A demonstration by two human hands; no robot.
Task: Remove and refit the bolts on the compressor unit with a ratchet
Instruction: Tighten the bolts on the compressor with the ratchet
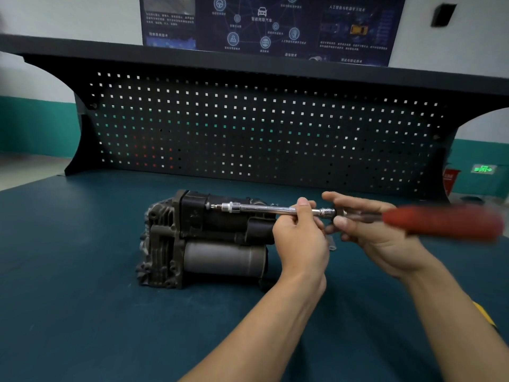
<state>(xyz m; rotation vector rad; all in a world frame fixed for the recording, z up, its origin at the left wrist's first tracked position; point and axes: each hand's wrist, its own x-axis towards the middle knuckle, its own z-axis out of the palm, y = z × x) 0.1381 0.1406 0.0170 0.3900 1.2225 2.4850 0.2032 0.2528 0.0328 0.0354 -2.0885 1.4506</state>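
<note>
The compressor unit [203, 241], grey and black with a finned end and a cylinder, lies on the green bench top. A ratchet with a red handle [443, 220] and a long chrome extension bar [264, 208] lies level, its bit end meeting the top of the unit. My left hand [300, 238] pinches the extension bar near its right end. My right hand [369, 224] holds the ratchet at its head, thumb underneath and fingers partly spread above. The red handle is blurred. I cannot make out the bolt at the bit.
The green bench top [82, 271] stretches left and forward of the unit. A black pegboard back panel [248, 128] stands behind it with a shelf above. A small clear object [332, 243] lies on the mat between my hands.
</note>
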